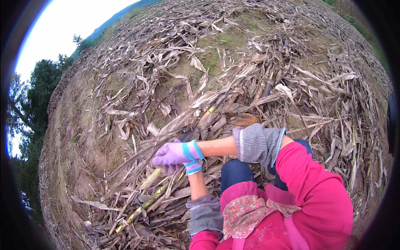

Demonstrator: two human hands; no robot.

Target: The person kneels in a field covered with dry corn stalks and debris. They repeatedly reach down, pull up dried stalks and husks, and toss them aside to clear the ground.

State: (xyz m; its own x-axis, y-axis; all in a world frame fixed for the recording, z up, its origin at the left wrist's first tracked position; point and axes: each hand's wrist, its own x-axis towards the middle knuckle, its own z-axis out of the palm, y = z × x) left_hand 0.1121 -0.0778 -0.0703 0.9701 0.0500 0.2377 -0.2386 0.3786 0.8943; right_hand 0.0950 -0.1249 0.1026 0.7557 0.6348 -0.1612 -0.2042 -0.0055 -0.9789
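Observation:
Both my hands wear lilac knitted gloves with blue cuffs and meet low over the dry corn stalks. My right hand lies across the top, its fingers curled at the upper end of a pale yellow-green corn ear or stalk piece; what it grips is not clear. Just beneath it my left hand is mostly covered, and its fingers are hidden. Below them a yellow-green corn stalk slants down to the left among dry leaves. A brown husked corn ear lies above my right forearm.
Dry corn stalks and leaves cover much of the field around me. Bare soil with small green weeds shows to the left and ahead. My bent knees are close to the hands. Trees stand at the far left.

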